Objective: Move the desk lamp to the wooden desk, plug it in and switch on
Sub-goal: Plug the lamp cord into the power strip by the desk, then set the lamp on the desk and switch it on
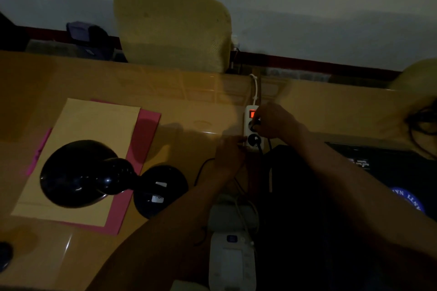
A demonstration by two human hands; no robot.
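A black desk lamp [80,175] stands on the wooden desk [194,106], its round base [160,190] to the right of its shade, unlit. Its black cord [201,170] runs right toward a white power strip [251,125] with a glowing red switch. My right hand [274,120] is closed on a black plug at the strip's upper socket. My left hand [230,151] rests against the strip's near end, steadying it. Another black plug sits in the lower socket.
Yellow and pink paper folders [94,149] lie under the lamp shade. A yellow mesh chair back [172,28] stands beyond the desk. A white device [233,257] with cables lies near my left forearm. A dark bag [390,165] lies at right.
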